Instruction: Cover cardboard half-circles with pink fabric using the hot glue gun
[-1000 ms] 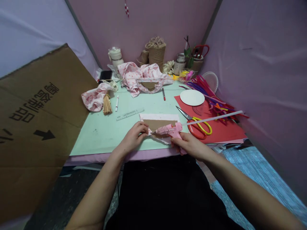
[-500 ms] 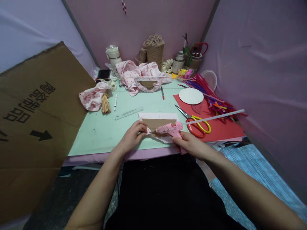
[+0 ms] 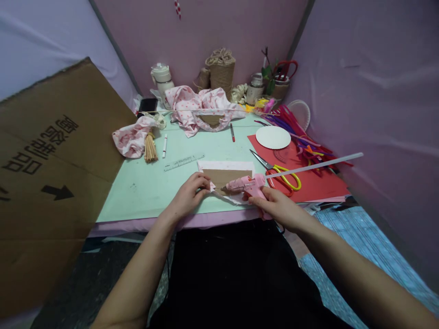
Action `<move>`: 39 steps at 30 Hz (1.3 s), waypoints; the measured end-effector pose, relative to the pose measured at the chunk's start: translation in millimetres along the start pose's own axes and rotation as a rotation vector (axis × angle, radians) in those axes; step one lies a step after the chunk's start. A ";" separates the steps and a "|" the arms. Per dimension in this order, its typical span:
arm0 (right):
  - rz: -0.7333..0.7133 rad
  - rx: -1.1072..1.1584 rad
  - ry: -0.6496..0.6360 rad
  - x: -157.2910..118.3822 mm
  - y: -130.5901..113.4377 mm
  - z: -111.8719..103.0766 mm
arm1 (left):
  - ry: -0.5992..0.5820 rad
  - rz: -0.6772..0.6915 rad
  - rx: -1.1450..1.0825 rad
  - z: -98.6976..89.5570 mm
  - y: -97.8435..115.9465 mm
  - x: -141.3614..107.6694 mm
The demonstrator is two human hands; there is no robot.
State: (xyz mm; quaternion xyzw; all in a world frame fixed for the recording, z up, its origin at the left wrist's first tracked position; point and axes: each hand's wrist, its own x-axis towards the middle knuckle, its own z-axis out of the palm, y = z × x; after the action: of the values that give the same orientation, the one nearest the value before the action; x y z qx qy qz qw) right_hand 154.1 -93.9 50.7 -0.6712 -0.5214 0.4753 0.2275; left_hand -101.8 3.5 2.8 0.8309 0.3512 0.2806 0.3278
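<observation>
My right hand [image 3: 274,204] is wrapped round the handle of a pink hot glue gun [image 3: 252,183], from whose back a long translucent glue stick [image 3: 318,165] juts out to the right. The gun's nozzle points left, low over a brown cardboard piece [image 3: 226,176] that lies on white-and-pink fabric [image 3: 228,165]. At the piece's left end, the fingers of my left hand [image 3: 192,192] pinch a corner of this fabric. The near edge of the fabric sticks up loosely below the nozzle. Red-and-yellow-handled scissors [image 3: 286,178] lie just beyond the gun.
A clear ruler [image 3: 184,162], a marker [image 3: 165,146] and bundled sticks [image 3: 151,148] lie to the left. Red paper [image 3: 318,188] bears a white disc [image 3: 273,137]. Polka-dot cloth [image 3: 187,107] and twine [image 3: 222,71] stand at the back. A large cardboard sheet [image 3: 68,151] leans on the left.
My right hand has drawn the glue gun slightly to the right, so its nozzle sits farther from my left fingers. My left hand stays on the fabric corner.
</observation>
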 end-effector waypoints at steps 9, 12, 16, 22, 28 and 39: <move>-0.008 -0.046 0.067 -2.0 -1.6 2.4 | 0.014 0.006 -0.013 0.2 2.6 0.2; -0.007 -0.044 0.037 -2.9 -0.7 2.4 | 0.011 0.006 -0.007 0.8 2.3 -0.4; -0.021 -0.046 0.022 -3.6 -0.3 2.5 | 0.017 0.007 -0.001 1.5 1.4 -0.7; -0.036 -0.075 0.028 -6.3 -5.6 0.5 | 0.020 0.004 0.002 1.0 2.1 -1.4; 0.006 -0.093 0.015 -9.4 -3.8 -3.6 | 0.022 0.001 -0.002 0.5 3.1 -1.0; 0.069 -0.129 0.031 -18.7 -0.6 -15.6 | 0.018 0.008 0.005 0.9 1.4 -1.3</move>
State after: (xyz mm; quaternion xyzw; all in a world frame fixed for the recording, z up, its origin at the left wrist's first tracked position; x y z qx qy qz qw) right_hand 167.4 -107.9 65.7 -0.7093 -0.5241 0.4375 0.1754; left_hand -101.4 1.5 3.0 0.8304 0.3517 0.2885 0.3216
